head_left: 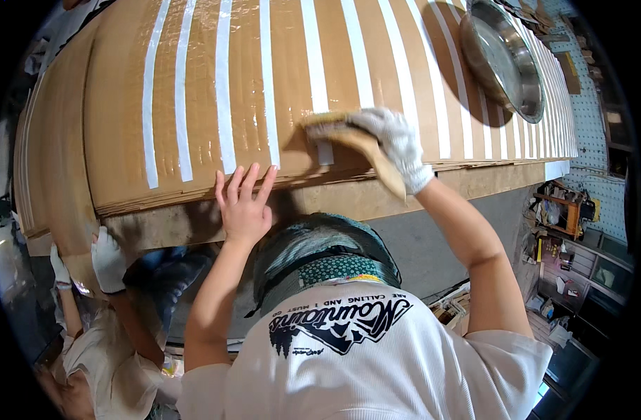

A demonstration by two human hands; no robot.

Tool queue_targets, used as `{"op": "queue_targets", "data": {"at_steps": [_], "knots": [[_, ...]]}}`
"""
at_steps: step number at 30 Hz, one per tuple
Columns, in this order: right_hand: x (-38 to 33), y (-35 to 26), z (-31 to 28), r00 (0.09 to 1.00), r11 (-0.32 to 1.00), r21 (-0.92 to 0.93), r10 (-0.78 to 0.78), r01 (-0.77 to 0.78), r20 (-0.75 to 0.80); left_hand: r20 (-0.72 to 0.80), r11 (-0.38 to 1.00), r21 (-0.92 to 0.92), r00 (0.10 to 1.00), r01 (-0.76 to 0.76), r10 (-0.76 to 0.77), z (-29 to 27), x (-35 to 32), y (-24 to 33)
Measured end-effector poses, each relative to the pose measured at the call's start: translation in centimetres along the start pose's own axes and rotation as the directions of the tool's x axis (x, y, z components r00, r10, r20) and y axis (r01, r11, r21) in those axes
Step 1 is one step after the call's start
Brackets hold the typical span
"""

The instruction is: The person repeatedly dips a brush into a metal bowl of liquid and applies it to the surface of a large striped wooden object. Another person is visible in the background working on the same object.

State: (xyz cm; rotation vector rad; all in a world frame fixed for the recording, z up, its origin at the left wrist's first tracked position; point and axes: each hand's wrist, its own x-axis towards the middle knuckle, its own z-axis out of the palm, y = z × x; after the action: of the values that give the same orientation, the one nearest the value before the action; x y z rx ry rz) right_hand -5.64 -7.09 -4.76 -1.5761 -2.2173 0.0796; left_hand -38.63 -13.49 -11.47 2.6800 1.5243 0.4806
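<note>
My right hand (393, 140), in a whitish knit glove, grips a wooden-handled brush (366, 147). The brush head lies over the top brown sheet (289, 91), near its front edge, and the handle's end points back toward me. My left hand (245, 206) is bare, its fingers spread and their tips resting on the sheet's near edge. White strips run across this sheet at intervals. Its left part shines as if wet or coated. The sheets under it form a layered stack, seen at the near edge.
A round metal basin (504, 63) stands on the sheets at the far right. On the left, a co-worker's white-gloved hands (109, 260) hold a brown sheet (65, 161) at its near end. A wooden board (355, 201) edges the table below the stack. Shelves with clutter (573, 273) are at the right.
</note>
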Motion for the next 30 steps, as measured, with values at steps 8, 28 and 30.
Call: {"op": "queue_targets", "data": {"at_steps": [8, 28, 30], "knots": [[0.1, 0.2, -2.9, 0.923, 0.976, 0.167, 0.066, -0.138, 0.378, 0.017, 0.999, -0.047, 1.000, -0.004, 0.005, -0.1, -0.6, 0.1], [2.9, -11.0, 2.2, 0.980, 0.986, -0.055, -0.151, 0.160, 0.129, -0.169, 0.970, -0.175, 0.965, 0.170, -0.199, -1.3, -0.9, -4.6], [2.4, -12.3, 1.3, 0.927, 0.998, -0.034, -0.040, 0.057, 0.373, -0.207, 0.981, -0.147, 0.966, 0.127, -0.156, -0.8, -1.1, -5.1]]}}
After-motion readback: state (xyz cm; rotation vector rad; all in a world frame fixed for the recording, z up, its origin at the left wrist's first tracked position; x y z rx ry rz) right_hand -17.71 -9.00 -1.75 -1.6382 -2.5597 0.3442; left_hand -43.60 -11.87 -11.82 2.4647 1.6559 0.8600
